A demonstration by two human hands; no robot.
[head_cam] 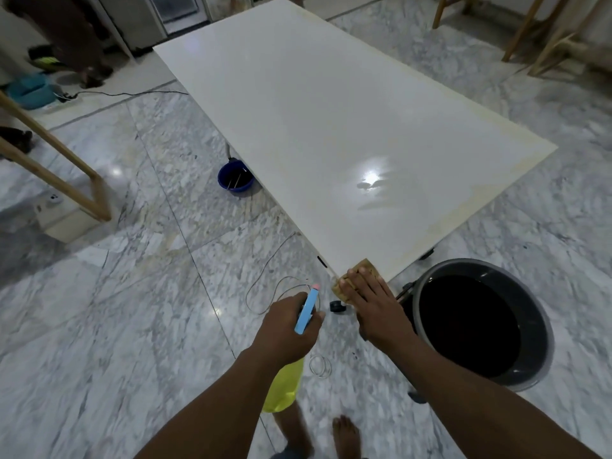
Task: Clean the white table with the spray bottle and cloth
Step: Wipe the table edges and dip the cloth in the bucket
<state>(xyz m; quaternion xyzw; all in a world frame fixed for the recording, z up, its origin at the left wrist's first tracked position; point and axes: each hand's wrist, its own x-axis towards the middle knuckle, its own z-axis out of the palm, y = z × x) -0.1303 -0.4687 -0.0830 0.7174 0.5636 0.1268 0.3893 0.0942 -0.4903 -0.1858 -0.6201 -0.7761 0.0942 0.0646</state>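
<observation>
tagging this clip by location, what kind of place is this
Likely an indoor workroom or hall, not certain: a marble floor, a long white table, and bare wooden frames standing around it.

White table (314, 127) w/ tan cloth (370, 268) on its near corner.

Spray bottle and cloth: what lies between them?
In the head view, a small black round thing, perhaps a table wheel, sits on the marble floor between the spray bottle and the cloth.
</observation>
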